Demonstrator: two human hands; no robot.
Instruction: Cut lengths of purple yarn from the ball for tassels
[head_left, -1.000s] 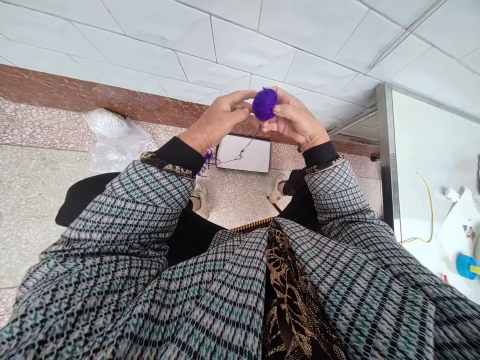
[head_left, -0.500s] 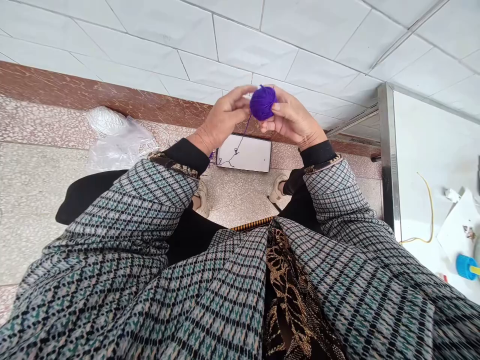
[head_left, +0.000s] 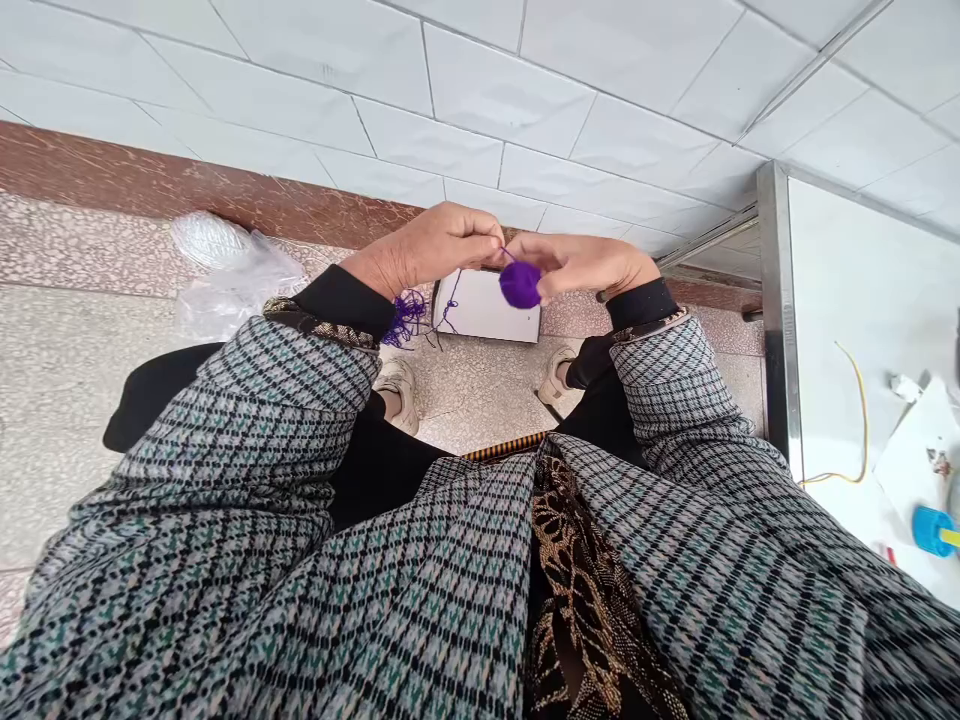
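Observation:
A small purple yarn ball (head_left: 520, 284) rests against the fingers of my right hand (head_left: 581, 264), which curl around it from the right. My left hand (head_left: 431, 248) is closed, its fingertips pinching the purple strand just left of the ball. A loose tangle of purple yarn (head_left: 407, 316) hangs below my left wrist. Both hands are held out in front of me above the floor, and the fingertips almost meet.
A white flat board (head_left: 487, 312) lies on the speckled floor beyond my shoes. A clear plastic bag (head_left: 225, 270) sits at the left by the brown skirting. A metal-edged white surface (head_left: 862, 330) with a yellow cord, paper and a blue cap stands at the right.
Both hands have dropped lower with the ball. The left hand went from spread fingers beside the ball to a closed pinch on the strand.

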